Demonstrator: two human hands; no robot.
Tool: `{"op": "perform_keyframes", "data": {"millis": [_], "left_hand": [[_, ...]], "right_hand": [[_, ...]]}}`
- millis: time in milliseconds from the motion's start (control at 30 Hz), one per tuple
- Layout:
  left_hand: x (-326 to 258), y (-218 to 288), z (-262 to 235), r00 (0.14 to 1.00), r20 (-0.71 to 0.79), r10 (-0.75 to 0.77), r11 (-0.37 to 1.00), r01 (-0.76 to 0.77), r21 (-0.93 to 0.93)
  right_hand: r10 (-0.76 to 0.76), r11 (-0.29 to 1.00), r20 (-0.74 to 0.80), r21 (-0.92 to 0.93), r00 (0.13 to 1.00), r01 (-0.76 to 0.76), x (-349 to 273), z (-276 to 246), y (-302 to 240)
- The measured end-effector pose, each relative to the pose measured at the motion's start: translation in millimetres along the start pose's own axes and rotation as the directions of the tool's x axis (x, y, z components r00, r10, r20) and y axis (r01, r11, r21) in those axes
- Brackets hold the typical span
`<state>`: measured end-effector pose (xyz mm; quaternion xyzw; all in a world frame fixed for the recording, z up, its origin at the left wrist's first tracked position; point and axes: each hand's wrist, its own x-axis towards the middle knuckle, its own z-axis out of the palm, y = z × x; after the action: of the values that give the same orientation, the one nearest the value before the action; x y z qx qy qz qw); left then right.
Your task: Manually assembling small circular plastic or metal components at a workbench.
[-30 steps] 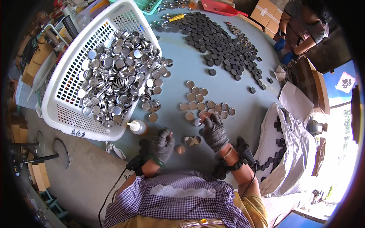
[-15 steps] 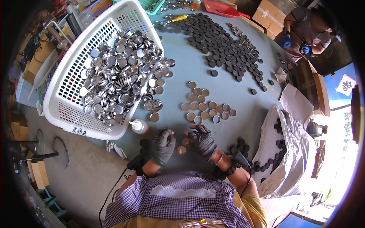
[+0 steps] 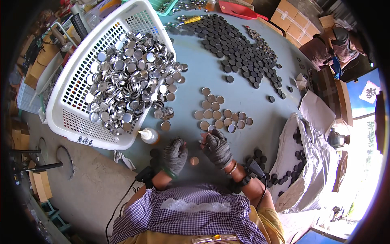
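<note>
My left hand [image 3: 174, 156], in a grey fingerless glove, is closed in a loose fist near the table's front edge. What its fingers hold, if anything, is hidden. Opposite it, my right hand [image 3: 217, 149], gloved alike, has its fingers curled together; the fingertips are too small to show what is in them. On the table between the hands lies one shallow round metal cap [image 3: 194, 161], coppery in tone. Just beyond the hands, a loose group of similar open caps [image 3: 218, 123] lies flat. A squeeze bottle [image 3: 149, 136] with a white nozzle and amber liquid stands beyond my left hand.
A white perforated basket [image 3: 57, 110] lies tilted at left, spilling silvery caps [image 3: 122, 81]. Many black discs [image 3: 239, 53] cover the far table. More black discs [image 3: 257, 157] lie by my right wrist. A silvery sack [image 3: 313, 166] is at right. Another person [image 3: 345, 46] works at far right.
One of two caps between my hands is gone from the table. My right hand's fingers have drawn together, slightly higher in view. My left hand has hardly moved. The other person has shifted.
</note>
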<state>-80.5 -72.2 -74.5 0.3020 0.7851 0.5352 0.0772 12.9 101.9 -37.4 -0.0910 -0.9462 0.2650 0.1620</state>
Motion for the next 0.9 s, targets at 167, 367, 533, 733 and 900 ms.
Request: {"op": "perform_keyframes", "data": {"millis": [167,367,533,733,900], "left_hand": [[-0.6,-0.8,0.4,1.000,0.005,0.008,1.000,-0.008,-0.025],[-0.4,0.1,-1.9,0.996,0.068,-0.057,0.998,0.058,-0.011],[0.0,-0.6,1.1,0.995,0.080,-0.067,0.997,0.069,-0.018],[2.4,5.3,-0.5,1.000,0.013,0.013,1.000,-0.013,0.025],[0.9,3.1,-1.4,0.999,0.044,-0.025,0.999,0.026,-0.023]], "right_hand": [[-0.004,0.998,-0.105,-0.062,0.994,-0.002,7.8,-16.7,19.7],[0.023,0.989,-0.080,-0.143,0.997,-0.035,3.0,-27.7,33.4],[0.087,0.925,-0.258,-0.338,0.962,-0.175,-8.2,-22.9,57.9],[-0.005,0.982,-0.048,-0.186,0.999,-0.004,-8.1,-11.8,15.8],[-0.036,0.988,0.011,-0.151,0.999,0.037,-7.6,-11.9,-1.1]]}}
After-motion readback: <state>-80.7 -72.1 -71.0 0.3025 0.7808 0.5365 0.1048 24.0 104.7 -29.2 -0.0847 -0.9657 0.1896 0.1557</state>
